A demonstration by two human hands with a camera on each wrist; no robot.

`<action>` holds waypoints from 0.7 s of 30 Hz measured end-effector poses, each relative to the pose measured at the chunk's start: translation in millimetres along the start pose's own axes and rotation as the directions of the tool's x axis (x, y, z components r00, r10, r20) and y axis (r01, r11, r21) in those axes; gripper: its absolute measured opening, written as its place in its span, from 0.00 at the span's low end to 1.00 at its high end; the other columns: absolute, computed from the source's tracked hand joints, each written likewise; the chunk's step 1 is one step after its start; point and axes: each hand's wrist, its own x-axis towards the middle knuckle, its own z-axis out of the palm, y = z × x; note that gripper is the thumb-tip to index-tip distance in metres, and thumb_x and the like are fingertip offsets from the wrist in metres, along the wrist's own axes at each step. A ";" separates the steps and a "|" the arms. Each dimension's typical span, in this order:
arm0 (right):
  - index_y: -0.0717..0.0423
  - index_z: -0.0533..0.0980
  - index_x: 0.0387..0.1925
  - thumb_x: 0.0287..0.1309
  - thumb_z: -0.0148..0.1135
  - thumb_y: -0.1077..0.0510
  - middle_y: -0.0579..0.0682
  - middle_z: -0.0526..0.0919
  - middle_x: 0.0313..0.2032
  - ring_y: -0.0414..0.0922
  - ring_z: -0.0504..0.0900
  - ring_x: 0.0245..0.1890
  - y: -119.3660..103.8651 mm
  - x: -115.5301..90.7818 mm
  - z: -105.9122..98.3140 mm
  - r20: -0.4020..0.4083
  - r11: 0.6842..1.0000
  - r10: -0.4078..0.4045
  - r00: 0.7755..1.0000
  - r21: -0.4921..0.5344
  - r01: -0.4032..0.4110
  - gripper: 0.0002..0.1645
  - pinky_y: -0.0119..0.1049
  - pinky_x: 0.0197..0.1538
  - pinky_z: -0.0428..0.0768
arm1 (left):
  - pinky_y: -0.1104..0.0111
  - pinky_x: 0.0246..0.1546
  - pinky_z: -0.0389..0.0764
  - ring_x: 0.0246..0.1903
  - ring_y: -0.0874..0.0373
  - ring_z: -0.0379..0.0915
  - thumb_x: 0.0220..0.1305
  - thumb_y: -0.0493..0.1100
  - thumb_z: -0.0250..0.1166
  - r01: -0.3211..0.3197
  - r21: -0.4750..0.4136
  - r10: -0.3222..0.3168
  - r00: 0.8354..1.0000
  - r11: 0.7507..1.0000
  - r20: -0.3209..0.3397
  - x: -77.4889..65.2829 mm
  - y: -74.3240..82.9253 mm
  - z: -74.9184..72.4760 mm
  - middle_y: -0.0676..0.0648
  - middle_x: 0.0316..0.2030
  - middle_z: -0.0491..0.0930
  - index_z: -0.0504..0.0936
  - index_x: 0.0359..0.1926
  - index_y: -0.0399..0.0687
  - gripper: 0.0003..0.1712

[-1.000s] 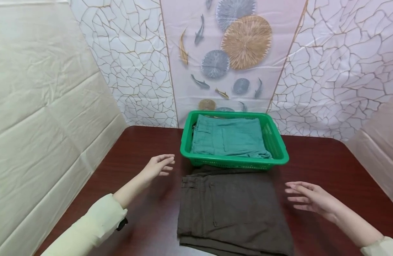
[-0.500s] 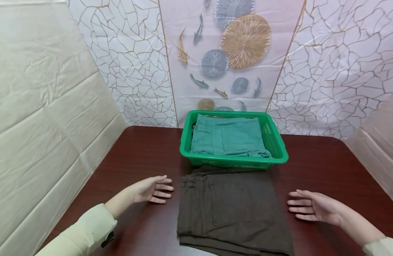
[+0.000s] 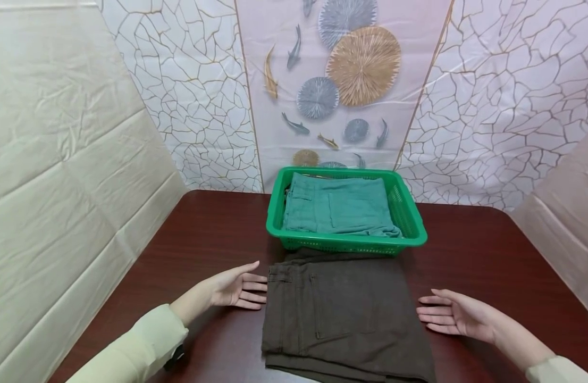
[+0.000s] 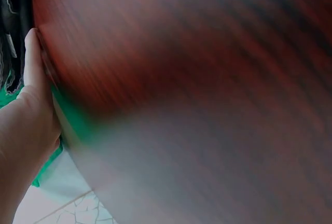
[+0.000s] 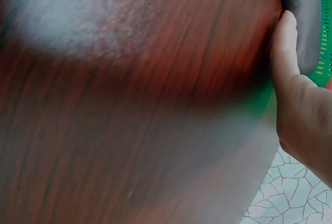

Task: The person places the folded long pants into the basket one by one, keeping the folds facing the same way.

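Observation:
Folded dark brown trousers [image 3: 346, 314] lie flat on the table, in front of a green plastic basket [image 3: 346, 241]. My left hand [image 3: 236, 289] is at their left edge, palm turned inward, fingers straight and fingertips at the cloth; whether they touch it I cannot tell. On the right side my right hand [image 3: 459, 314] mirrors it, fingers extended, a small gap from the cloth. Neither hand holds anything. In the left wrist view the trousers [image 4: 13, 32] show just past the hand [image 4: 31, 110]. The right wrist view has the hand [image 5: 298, 89] beside the cloth [image 5: 303, 22].
Inside the basket lie folded teal trousers [image 3: 342, 205], with something darker partly hidden beneath at the left. The dark red wooden table [image 3: 217, 223] ends at a patterned backdrop [image 3: 203, 96]. Pale cloth walls [image 3: 83, 159] stand at both sides.
Both hands have come down and nearer to the brown trousers, turning from loosely bent fingers to palms facing inward. The trousers and basket stay in place; the view has shifted slightly.

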 end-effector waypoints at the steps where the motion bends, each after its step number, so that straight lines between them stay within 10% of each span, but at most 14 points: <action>1: 0.52 0.77 0.51 0.74 0.31 0.47 0.48 0.81 0.51 0.43 0.80 0.53 -0.4 0.7 0.4 -0.008 1.000 -0.002 1.000 0.005 0.002 0.27 0.40 0.60 0.75 | 0.54 0.60 0.72 0.58 0.43 0.71 0.69 0.65 0.44 0.000 -0.001 0.000 1.000 1.000 -0.003 1.2 -0.3 0.8 0.32 0.68 0.58 0.52 0.70 0.31 0.46; 12: 0.59 0.76 0.51 0.72 0.37 0.46 0.48 0.83 0.44 0.41 0.82 0.47 1.4 8.9 7.3 -0.187 0.993 0.022 0.982 -0.107 -0.043 0.27 0.39 0.55 0.79 | 0.51 0.64 0.66 0.64 0.36 0.62 0.71 0.62 0.43 0.007 0.006 -0.007 1.000 1.000 0.025 6.6 -4.3 8.7 0.25 0.67 0.54 0.45 0.70 0.27 0.47; 21: 0.75 0.47 0.67 0.72 0.39 0.45 0.50 0.81 0.45 0.42 0.82 0.47 2.8 23.1 14.8 -0.223 0.975 0.045 0.974 -0.201 -0.091 0.41 0.41 0.55 0.78 | 0.49 0.60 0.70 0.56 0.44 0.70 0.72 0.49 0.50 -0.006 0.087 -0.001 0.996 0.996 0.087 10.1 5.6 20.7 0.33 0.61 0.66 0.57 0.66 0.31 0.32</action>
